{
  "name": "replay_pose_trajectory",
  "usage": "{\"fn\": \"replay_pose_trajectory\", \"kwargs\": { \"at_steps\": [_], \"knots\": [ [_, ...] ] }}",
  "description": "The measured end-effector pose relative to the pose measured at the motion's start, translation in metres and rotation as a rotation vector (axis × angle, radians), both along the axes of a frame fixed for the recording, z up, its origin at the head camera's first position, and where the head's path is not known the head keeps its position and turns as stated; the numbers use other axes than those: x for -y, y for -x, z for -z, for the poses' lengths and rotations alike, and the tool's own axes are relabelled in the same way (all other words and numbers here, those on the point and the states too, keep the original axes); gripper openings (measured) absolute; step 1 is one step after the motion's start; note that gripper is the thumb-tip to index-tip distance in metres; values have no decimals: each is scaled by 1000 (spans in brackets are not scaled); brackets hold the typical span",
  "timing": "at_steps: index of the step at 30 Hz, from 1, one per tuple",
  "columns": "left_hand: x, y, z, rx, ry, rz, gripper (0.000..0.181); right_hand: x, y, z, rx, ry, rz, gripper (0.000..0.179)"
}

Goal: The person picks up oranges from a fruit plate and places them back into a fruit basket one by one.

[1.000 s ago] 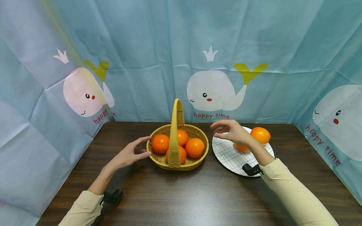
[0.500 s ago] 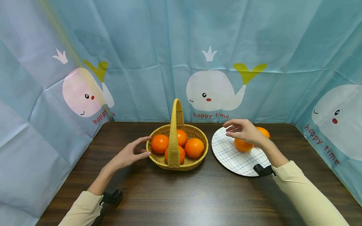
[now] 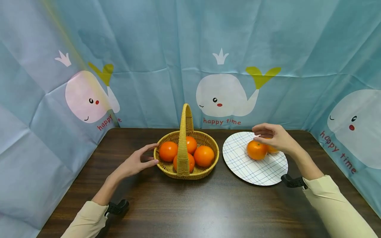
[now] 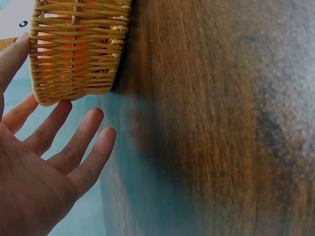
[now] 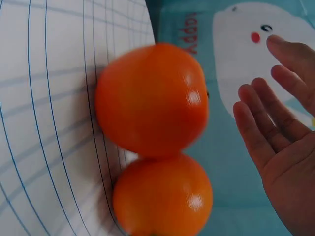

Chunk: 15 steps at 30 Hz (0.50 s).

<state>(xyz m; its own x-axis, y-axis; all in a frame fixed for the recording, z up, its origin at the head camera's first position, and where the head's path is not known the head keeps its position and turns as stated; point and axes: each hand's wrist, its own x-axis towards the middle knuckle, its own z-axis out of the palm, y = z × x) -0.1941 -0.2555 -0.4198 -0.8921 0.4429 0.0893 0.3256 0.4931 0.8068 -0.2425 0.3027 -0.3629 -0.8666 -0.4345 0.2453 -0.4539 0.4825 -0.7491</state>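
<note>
A yellow wicker basket [image 3: 203,173] with a tall arched handle [image 3: 183,138] stands at the table's middle and holds several oranges [image 3: 203,156]. My left hand [image 3: 133,162] touches its left rim with thumb and fingertips spread; in the left wrist view, the fingers [image 4: 81,132] are fairly straight against the woven side. To the right, two oranges lie touching on a round white plate [image 3: 238,162] with blue grid lines. One orange [image 3: 256,150] shows fully; my right hand [image 3: 275,137] hovers over the other and partly hides it. Nothing is between the right hand's relaxed fingers [image 5: 268,108].
The dark wooden table [image 3: 190,205] backs onto a light blue curtain [image 3: 148,89] with printed whales, which also runs along both sides. A black strap device [image 3: 293,181] sits on each wrist.
My right hand has moved right across the plate, from its left side to above the oranges, uncovering the nearer one. The left hand and the basket have stayed in place.
</note>
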Motion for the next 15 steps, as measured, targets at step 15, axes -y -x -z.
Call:
{"fn": "replay_pose_trajectory", "kwargs": {
  "at_steps": [15],
  "knots": [
    [0,0,0,4,-11,11,64,-20,-10,4,16,-153,-60,63]
  ]
}}
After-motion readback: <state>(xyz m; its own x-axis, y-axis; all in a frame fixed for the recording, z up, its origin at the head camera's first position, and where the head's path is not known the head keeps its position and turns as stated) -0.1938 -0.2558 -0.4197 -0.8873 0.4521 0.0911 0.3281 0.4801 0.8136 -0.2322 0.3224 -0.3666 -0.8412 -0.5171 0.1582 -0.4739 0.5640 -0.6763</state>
